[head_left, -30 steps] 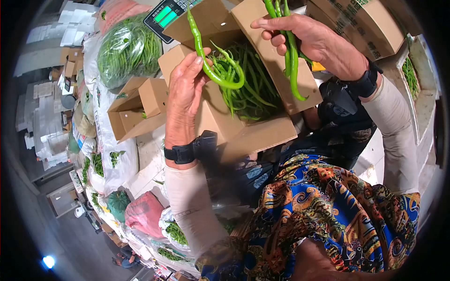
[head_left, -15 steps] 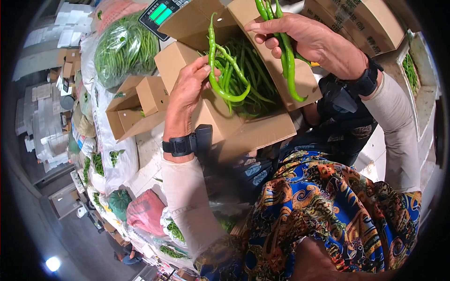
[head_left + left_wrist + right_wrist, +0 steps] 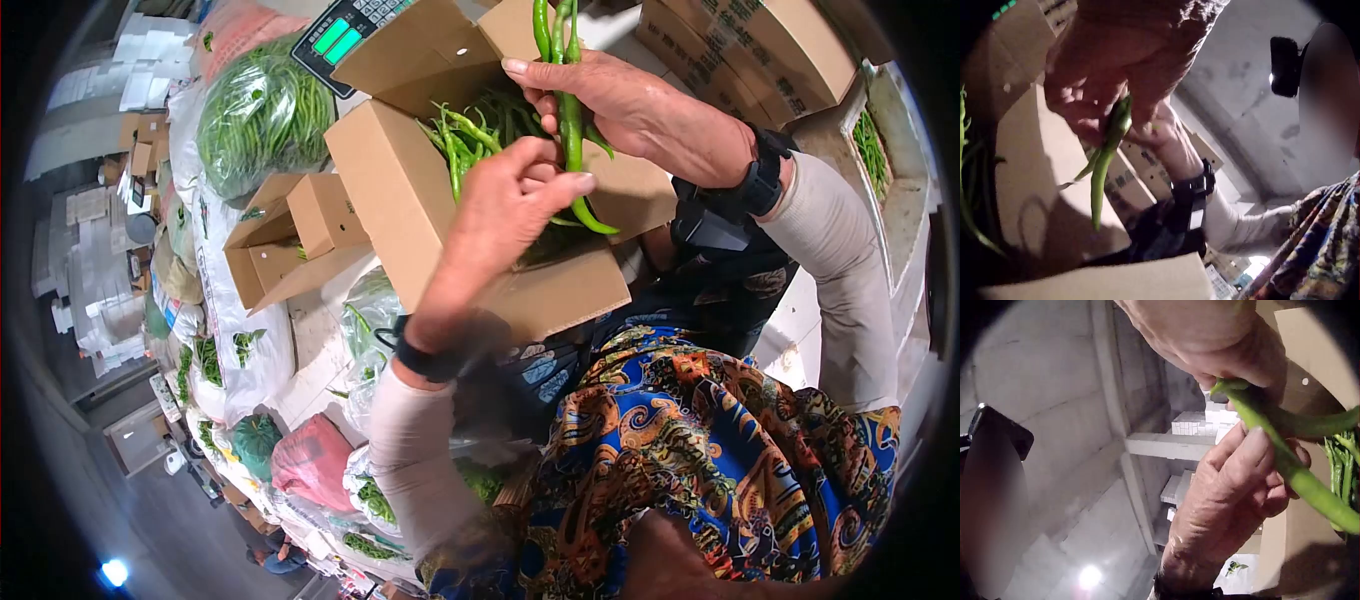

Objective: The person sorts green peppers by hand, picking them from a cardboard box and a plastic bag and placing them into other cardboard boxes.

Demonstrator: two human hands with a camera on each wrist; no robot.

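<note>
Over the open cardboard box, my right hand grips a small bunch of long green chili peppers. Their upper ends rise past its thumb, and one curved tip hangs below. My left hand reaches across the box to this bunch. In the right wrist view its thumb and fingers pinch one long chili pepper. From the left wrist view, a pepper hangs down beneath the left hand's fingers. Loose chili peppers lie inside the box, partly hidden by the left hand.
A smaller open carton stands left of the box. Behind are a clear bag of green peppers and a scale with a lit display. Printed cartons are at the upper right, beside a white bin holding peppers.
My left hand has let go of the curled chili pepper over the box and moved right to the bunch in my right hand. The right hand has shifted slightly left, still gripping its peppers.
</note>
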